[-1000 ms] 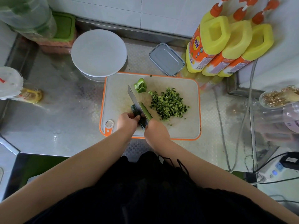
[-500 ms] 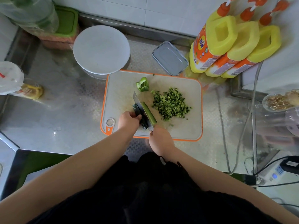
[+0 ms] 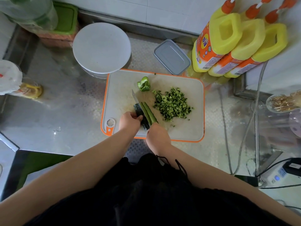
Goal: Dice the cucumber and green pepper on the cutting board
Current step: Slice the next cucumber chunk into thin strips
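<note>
Cucumber lies on the cutting board, split lengthwise by the knife. The left hand curls its grip on the cucumber's near end; the right hand grips the knife handle. Diced pieces sit at three o'clock, green pepper at twelve.

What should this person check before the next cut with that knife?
1. Left hand steadies the cucumber piece: ok.
2. Left fingertips away from the knife edge: cannot tell; they sit close beside the blade.
3. Right hand grips the handle: ok.
4. Cut strips lie right of the blade, apart from the diced pile: ok.
5. Green pepper piece sits beyond the knife tip, still whole: ok.
6. Cutting board flat on the counter: ok.
</note>
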`<state>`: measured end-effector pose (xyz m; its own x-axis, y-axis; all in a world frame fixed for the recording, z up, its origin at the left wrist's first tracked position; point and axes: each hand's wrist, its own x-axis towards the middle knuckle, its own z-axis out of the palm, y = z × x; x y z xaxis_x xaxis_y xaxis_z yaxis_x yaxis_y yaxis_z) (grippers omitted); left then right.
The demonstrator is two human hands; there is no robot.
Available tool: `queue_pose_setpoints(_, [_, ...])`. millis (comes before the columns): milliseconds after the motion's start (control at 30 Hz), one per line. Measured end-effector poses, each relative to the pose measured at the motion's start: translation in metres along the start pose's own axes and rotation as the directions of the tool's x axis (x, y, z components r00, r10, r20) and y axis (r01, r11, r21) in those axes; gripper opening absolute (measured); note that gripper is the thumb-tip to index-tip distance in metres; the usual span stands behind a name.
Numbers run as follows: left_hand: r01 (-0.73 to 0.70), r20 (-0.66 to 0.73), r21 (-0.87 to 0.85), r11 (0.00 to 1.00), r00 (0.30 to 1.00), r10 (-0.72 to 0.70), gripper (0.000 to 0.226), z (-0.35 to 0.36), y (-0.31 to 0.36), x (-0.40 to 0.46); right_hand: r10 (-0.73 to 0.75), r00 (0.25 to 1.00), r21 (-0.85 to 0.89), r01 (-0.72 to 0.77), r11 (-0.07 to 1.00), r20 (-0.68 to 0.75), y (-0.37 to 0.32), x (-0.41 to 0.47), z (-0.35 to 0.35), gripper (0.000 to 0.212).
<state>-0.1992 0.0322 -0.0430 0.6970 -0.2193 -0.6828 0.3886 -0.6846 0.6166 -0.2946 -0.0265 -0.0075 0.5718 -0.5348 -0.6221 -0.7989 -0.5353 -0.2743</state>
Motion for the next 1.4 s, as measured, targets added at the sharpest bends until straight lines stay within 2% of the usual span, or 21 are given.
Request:
queue_pose_setpoints(200, [-0.007, -0.002, -0.004, 1.000, 1.000, 0.007, 0.028, -0.002, -0.001, -0.002, -0.006, 1.000, 0.065, 0.008, 0.998, -0.031, 0.007, 0.002, -0.001, 0.022])
queue_pose_setpoints(367, [-0.009, 0.005, -0.027, 1.000, 1.000, 0.009, 0.025, -0.004, -0.001, -0.005, -0.115, 0.992, 0.069, 0.118, 0.991, -0.041, 0.019, -0.014, 0.000, 0.031])
queue_pose_setpoints(600, [0.019, 0.044, -0.208, 0.978, 0.999, -0.010, 0.025, -0.006, -0.005, -0.007, -0.045, 0.998, 0.142, 0.049, 0.989, -0.034, 0.016, -0.006, -0.006, 0.016])
queue_pose_setpoints(867, [0.000, 0.061, -0.261, 0.965, 0.998, 0.017, 0.021, -0.007, -0.004, -0.013, -0.047, 0.998, 0.179, 0.052, 0.982, -0.032, 0.017, -0.011, -0.013, 0.015])
queue_pose_setpoints(1033, [-0.010, 0.055, -0.249, 0.968, 0.998, 0.024, 0.018, -0.008, -0.002, -0.013, -0.047, 0.998, 0.217, 0.056, 0.974, -0.048, 0.019, -0.022, -0.024, 0.033])
queue_pose_setpoints(1133, [-0.016, 0.050, -0.226, 0.974, 0.998, 0.029, 0.021, -0.007, -0.004, -0.011, -0.049, 0.997, 0.194, 0.059, 0.979, -0.055, 0.017, -0.028, -0.028, 0.036])
queue_pose_setpoints(1267, [-0.021, 0.037, -0.193, 0.981, 0.999, 0.029, 0.024, -0.006, -0.006, -0.008, -0.046, 0.999, 0.187, 0.051, 0.981, -0.030, 0.016, -0.032, -0.028, 0.034])
queue_pose_setpoints(1400, [-0.031, 0.023, -0.173, 0.984, 0.999, 0.035, 0.031, -0.005, -0.006, -0.008, -0.042, 0.999, 0.194, 0.045, 0.980, -0.021, 0.015, -0.034, -0.026, 0.019])
